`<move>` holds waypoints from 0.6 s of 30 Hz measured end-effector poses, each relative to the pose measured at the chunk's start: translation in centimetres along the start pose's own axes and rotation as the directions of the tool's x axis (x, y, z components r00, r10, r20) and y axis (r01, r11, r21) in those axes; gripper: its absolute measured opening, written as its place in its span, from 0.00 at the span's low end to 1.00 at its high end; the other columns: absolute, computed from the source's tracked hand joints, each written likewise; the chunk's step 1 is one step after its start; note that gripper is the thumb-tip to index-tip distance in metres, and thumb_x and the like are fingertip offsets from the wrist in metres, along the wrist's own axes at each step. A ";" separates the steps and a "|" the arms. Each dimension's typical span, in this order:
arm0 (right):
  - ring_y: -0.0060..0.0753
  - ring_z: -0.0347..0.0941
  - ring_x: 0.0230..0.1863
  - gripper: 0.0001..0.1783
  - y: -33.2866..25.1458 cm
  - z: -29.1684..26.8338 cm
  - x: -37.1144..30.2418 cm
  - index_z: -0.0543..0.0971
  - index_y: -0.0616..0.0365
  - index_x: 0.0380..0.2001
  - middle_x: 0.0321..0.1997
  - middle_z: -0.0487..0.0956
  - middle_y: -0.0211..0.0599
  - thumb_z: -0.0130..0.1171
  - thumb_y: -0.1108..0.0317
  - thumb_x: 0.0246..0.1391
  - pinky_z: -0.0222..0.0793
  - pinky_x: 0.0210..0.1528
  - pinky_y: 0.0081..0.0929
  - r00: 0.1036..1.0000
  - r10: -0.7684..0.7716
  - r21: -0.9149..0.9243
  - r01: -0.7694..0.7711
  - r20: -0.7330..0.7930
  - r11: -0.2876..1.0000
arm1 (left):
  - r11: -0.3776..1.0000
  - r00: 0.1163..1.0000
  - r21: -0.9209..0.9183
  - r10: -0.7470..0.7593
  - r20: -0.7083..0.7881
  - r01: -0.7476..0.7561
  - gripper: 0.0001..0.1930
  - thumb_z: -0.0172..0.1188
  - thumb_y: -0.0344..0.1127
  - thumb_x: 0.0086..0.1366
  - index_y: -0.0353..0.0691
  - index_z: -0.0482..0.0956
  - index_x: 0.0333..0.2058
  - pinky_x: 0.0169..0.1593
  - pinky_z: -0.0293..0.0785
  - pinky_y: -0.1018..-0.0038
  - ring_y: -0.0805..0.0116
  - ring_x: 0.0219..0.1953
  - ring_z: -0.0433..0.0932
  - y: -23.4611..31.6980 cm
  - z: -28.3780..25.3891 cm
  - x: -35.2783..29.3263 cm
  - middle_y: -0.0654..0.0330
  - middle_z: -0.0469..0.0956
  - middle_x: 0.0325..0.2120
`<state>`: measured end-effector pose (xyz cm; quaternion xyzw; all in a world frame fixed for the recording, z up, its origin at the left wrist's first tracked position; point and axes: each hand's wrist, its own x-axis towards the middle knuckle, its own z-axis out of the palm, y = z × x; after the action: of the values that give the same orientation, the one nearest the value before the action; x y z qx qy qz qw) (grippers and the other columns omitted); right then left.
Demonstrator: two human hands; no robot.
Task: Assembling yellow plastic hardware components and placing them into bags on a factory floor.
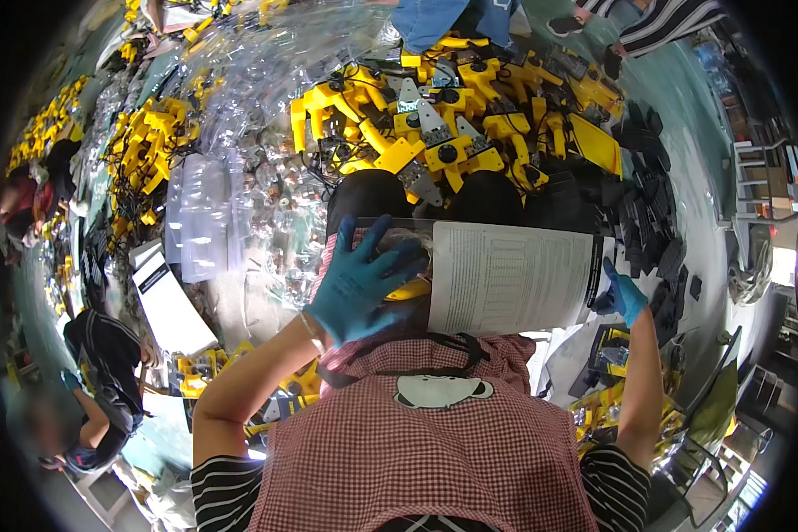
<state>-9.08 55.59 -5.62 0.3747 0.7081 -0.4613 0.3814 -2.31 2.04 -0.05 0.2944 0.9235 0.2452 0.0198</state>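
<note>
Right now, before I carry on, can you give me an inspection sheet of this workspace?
Surface: floor, teal, mostly covered.
Job's things: printed sheet; yellow part partly hidden under the left hand.
Clutter: pile of yellow tools, clear plastic bags, black parts.
Hands: left hand, blue-gloved, rests at the sheet's left edge; right hand, blue-gloved, grips its right edge.
Cables: black leads among the yellow tools, too tangled to trace.
Surroundings: seated person at lower left; other people's legs at the top.

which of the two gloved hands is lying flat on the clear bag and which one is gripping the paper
The left hand lies spread, fingers open, on the clear plastic bag over a yellow part. The right hand pinches the right edge of the printed sheet.
</note>
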 end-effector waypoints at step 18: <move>0.42 0.78 0.18 0.40 -2.1 4.6 -4.5 0.72 0.59 0.52 0.23 0.80 0.53 0.50 0.31 0.55 0.77 0.20 0.31 0.995 -0.097 0.055 0.097 0.005 0.994 | 0.955 0.825 -0.247 -0.273 -0.495 0.168 0.19 0.59 0.32 0.49 0.42 0.80 0.43 0.66 0.49 0.45 0.38 0.64 0.56 -1.9 4.6 -2.0 0.49 0.66 0.58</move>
<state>-8.13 49.87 -2.13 0.3484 0.7110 -0.5000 0.3509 -0.87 1.64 -5.20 0.1043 0.8935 0.4000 -0.1755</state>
